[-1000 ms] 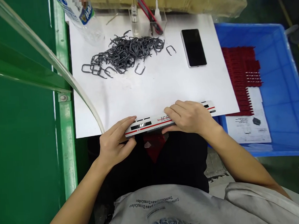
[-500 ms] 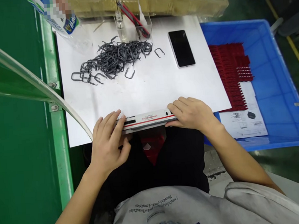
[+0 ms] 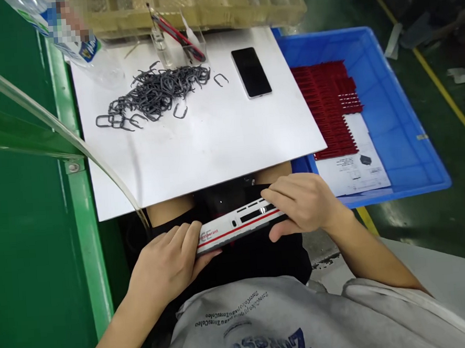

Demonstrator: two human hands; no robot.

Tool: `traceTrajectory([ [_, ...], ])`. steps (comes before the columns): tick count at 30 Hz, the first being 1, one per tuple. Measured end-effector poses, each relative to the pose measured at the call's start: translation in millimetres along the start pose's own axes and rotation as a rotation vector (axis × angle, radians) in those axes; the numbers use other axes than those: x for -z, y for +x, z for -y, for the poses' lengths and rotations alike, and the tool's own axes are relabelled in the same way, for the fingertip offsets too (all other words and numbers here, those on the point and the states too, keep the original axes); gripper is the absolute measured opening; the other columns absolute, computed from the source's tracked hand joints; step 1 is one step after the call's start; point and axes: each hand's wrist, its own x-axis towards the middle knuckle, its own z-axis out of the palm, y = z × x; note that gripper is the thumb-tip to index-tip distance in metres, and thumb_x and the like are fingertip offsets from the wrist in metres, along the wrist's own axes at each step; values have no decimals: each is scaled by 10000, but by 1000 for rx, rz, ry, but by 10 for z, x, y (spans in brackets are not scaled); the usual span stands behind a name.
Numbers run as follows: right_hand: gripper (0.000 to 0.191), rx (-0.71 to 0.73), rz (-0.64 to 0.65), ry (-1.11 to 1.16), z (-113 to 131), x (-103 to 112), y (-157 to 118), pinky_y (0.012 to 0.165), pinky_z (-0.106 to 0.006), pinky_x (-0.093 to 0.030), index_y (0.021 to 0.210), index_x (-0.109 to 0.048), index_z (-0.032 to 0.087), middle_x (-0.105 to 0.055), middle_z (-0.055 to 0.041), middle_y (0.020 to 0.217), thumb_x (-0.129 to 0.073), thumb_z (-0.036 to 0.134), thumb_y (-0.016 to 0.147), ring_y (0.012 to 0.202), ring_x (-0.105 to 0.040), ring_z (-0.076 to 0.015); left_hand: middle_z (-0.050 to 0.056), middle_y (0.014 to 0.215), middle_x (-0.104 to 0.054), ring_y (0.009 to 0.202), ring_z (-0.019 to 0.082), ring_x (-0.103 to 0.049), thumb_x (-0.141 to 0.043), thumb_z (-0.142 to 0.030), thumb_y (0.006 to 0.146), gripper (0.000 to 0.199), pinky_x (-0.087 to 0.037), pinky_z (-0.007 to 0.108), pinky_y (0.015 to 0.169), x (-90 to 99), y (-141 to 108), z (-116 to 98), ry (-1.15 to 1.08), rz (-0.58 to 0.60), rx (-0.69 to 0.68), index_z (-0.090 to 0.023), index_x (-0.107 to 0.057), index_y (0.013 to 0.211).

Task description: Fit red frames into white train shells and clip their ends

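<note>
Both my hands hold a white model ICE train car (image 3: 239,226) with a red stripe and dark windows, tilted across my lap. My left hand (image 3: 165,265) cups its lower end, and my right hand (image 3: 303,204) grips its upper end. The car is off the near edge of a white board (image 3: 199,144). On that board lies a tangled pile of dark grey metal clips (image 3: 152,92), with a single loose clip (image 3: 221,79) to its right. The car's underside is hidden.
A black smartphone (image 3: 251,72) lies on the board. Behind it stands a clear holder (image 3: 177,46) with a red-handled tool. A blue crate (image 3: 411,126) at right holds red plastic parts (image 3: 324,100) and a printed sheet (image 3: 352,169). A green frame (image 3: 77,204) runs along the left.
The train car has left the board's edge and now sits lower over my lap, turned at a steeper angle. The view has swung, so the board and crate appear shifted left and up.
</note>
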Motion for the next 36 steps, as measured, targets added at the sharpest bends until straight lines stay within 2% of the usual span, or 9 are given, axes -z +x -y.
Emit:
traceTrajectory([
  [4,797,-29,5,40,165,-31,-184,540,-384,-342,850,-716,158,-643,-46,683,-246,703,1192,605,-535,-189,34,848,-694,668,246,-686,-341,-575,1217,466,-448,354,605,-53,-194,-180,-142,51,31,-171,-574,1219],
  [8,768,-29,32,143,343,-98,-178,539,-392,-352,857,-736,141,-686,-61,704,-305,678,1196,604,-600,-191,1,839,-693,643,232,-658,-489,-562,1177,357,-393,331,582,-15,-265,-321,-510,316,173,-220,-586,1144],
  [12,825,-225,100,425,417,-63,-93,588,-349,-443,1154,-785,97,-789,-90,851,-338,790,1139,714,-722,-210,-14,961,-717,768,211,-655,-564,-514,1130,408,-433,307,689,-85,-257,-449,-994,456,340,-231,-550,1424],
  [16,566,-467,181,997,348,-13,-145,769,-294,-612,1357,-765,175,-837,-92,1193,-702,659,1071,981,-800,-216,-50,765,-528,694,169,-510,-492,-605,1145,432,-357,302,668,-236,-305,-566,-1284,469,466,-209,-629,1042],
  [19,300,-642,109,1195,363,-59,-257,645,-239,-576,1227,-828,195,-847,-52,1063,-739,444,1085,822,-768,-161,-46,782,-500,712,156,-482,-500,-624,1149,473,-346,296,675,-306,-352,-618,-1324,474,498,-206,-595,950],
  [23,243,-786,47,1214,445,-200,-350,616,-236,-540,1176,-850,205,-845,-53,1039,-722,396,1097,786,-738,-148,-46,768,-512,653,139,-511,-528,-655,1140,493,-373,271,612,-373,-373,-610,-1452,546,532,-204,-580,948],
  [27,426,-707,-118,1459,489,-462,-354,774,-275,-594,1115,-834,211,-820,-71,1087,-934,569,906,938,-761,-191,-39,756,-578,521,99,-500,-591,-734,1088,548,-388,227,492,-456,-381,-579,-1918,694,582,-191,-607,1018],
  [30,494,-632,-311,1742,590,-691,-317,872,-321,-633,1115,-797,212,-824,-89,1148,-1037,503,796,1047,-783,-220,-31,751,-605,473,76,-474,-647,-769,1046,598,-376,197,442,-529,-396,-587,-2182,744,611,-174,-644,1102],
  [36,622,-749,-341,1828,784,-849,-199,812,-362,-679,1158,-719,212,-848,-83,1014,-1106,382,702,925,-827,-244,-16,774,-635,524,96,-536,-622,-764,1060,601,-448,203,491,-540,-374,-496,-2128,688,602,-169,-670,1121],
])
